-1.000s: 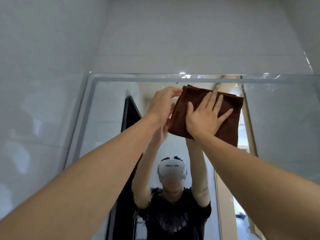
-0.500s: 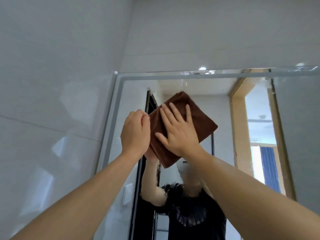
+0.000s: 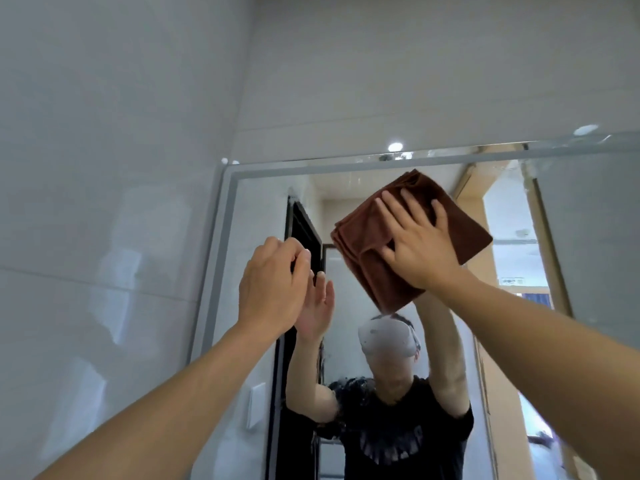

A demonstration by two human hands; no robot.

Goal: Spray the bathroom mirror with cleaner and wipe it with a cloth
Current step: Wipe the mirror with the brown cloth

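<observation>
— Pressing against the glass, where is the brown cloth (image 3: pixel 408 237) seen?

— It is held flat near the top of the mirror (image 3: pixel 588 244) by the right hand (image 3: pixel 420 245), fingers spread straight over the folds.

— And the left hand (image 3: pixel 273 285)?

— It is raised just beside the cloth, apart from it, fingers loosely curled with nothing grasped. White wall tiles (image 3: pixel 104 168) are seen around the frame.

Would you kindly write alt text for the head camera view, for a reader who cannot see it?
A person's right hand presses a folded brown cloth flat against the upper part of a bathroom mirror. The left hand is raised beside it with fingers loosely curled, holding nothing. The mirror reflects the person's raised arms and a white headset, between pale tiled walls.
</observation>
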